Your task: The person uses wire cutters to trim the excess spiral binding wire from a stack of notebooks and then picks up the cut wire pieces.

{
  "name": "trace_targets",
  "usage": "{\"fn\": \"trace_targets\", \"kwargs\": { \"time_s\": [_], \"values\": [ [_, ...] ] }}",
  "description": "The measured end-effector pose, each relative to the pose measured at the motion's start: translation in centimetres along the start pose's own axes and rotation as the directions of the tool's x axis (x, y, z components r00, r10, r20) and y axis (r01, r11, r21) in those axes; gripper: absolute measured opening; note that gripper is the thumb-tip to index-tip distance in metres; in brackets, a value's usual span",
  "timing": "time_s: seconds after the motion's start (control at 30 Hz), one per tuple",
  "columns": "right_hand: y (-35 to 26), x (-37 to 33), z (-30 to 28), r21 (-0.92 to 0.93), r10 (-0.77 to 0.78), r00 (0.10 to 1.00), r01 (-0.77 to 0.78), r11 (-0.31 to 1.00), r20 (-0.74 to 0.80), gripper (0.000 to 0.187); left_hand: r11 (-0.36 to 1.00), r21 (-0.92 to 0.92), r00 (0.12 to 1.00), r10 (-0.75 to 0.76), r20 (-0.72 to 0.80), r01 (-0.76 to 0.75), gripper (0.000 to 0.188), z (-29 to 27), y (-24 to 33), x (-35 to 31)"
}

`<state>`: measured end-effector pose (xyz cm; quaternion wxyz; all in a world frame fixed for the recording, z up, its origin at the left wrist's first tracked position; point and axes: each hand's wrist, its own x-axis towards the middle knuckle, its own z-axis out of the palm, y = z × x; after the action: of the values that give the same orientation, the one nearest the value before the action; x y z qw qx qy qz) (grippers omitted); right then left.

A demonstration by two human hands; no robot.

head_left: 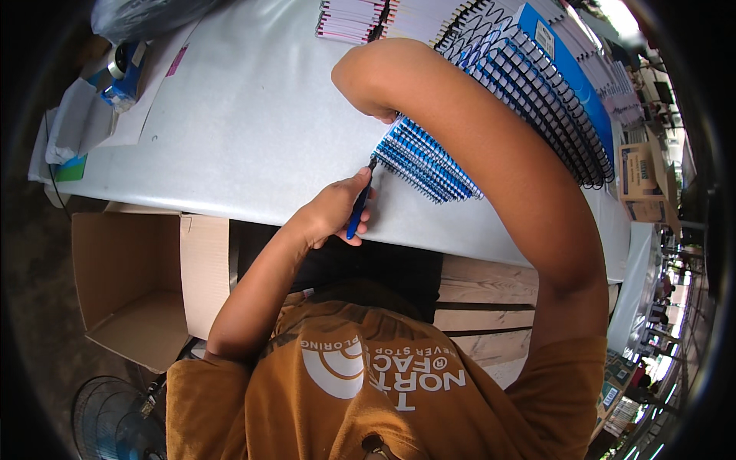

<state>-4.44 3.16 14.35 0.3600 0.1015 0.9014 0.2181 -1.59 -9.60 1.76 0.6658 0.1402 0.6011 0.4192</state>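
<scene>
My left hand (337, 211) is closed around blue-handled pliers (359, 205). Their dark tip touches or nearly touches the near left corner of a stack of spiral notebooks (429, 165) with blue and white edges, lying by the table's front edge. Over the far left end of that stack bends my right hand (376, 77), its wrist sharply flexed. Its fingers are mostly hidden behind the hand, so their grip on the notebooks does not show. My right forearm crosses above the stack and covers part of it.
A taller pile of blue-covered spiral notebooks (556, 92) stands right of my forearm, with pink-edged bound books (349, 19) at the back. A blue tape dispenser (126, 77) sits at the table's left. Below are an open cardboard box (130, 280) and a fan (115, 422).
</scene>
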Motion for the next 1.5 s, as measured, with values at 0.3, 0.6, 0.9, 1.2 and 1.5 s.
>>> {"fn": "trace_targets", "kwargs": {
  "time_s": [0.3,0.6,0.9,1.2,1.5],
  "values": [
    [-0.2,-0.8,-1.1,0.036,-0.033,0.999,0.033,0.999,0.009,0.024,0.922,-0.382,0.956,0.055,0.289,0.063,0.056,-2.1,-1.4,0.4],
    [-0.2,0.1,0.0,0.012,0.044,0.999,-0.044,0.999,-0.010,0.023,0.863,-0.484,0.903,0.085,0.421,0.145,0.057,-3.1,-1.5,1.2],
    [-0.6,-0.4,-0.6,0.050,0.044,0.999,-0.045,0.998,0.015,0.021,0.853,-0.497,0.904,0.075,0.420,0.160,0.057,-3.2,-1.4,1.2],
    [-0.9,0.7,-0.1,0.025,0.060,0.998,-0.060,0.998,-0.015,0.020,0.499,0.866,0.910,0.347,-0.226,0.025,0.061,0.2,-0.1,0.8],
    [-0.7,0.4,0.0,0.029,0.061,0.998,-0.060,0.998,-0.022,0.023,0.868,-0.458,0.940,-0.028,0.339,0.191,0.057,-2.1,-0.1,0.7]
  ]
}}
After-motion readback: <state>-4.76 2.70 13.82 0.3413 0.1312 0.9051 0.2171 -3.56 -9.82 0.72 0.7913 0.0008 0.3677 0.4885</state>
